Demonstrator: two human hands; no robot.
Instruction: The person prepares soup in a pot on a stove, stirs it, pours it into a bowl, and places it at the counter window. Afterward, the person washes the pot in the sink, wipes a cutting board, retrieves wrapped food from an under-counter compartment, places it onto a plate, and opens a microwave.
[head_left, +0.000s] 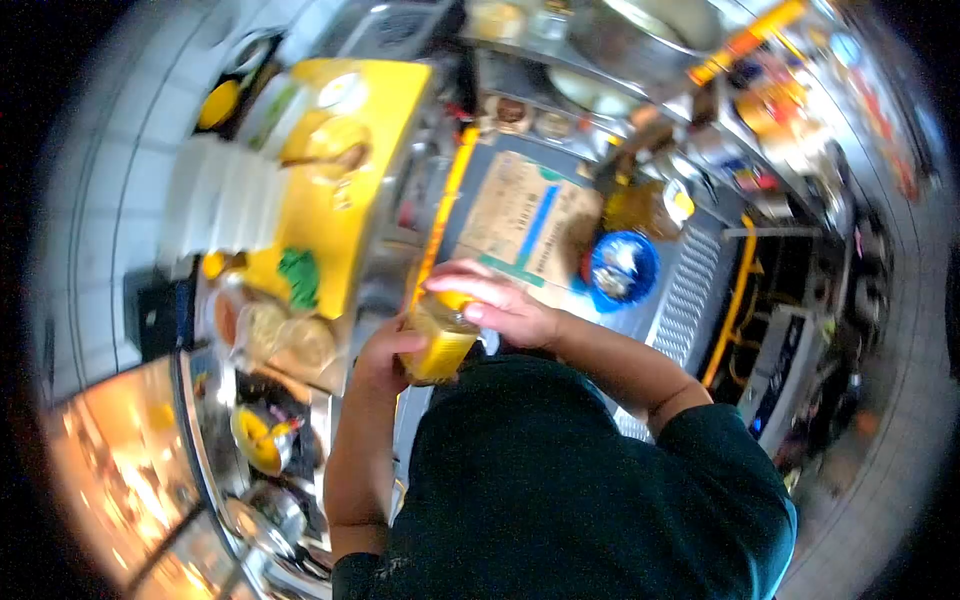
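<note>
A yellow container (440, 343), blurred and seemingly a jar or bottle with a yellow cap, is held close in front of my body. My left hand (383, 355) grips its side from the left. My right hand (505, 308) is closed over the capped top, with the fingers reaching across it. The label cannot be read. Below the container, my dark shirt fills the lower middle of the view.
At the left, a yellow board (370, 200) bears a wooden spoon, a green cloth (298, 277) and white containers (225, 200). Flattened cardboard (520, 215) lies on the floor beside a blue bin (622, 268). A bowl (262, 440) sits lower left; shelves stand right.
</note>
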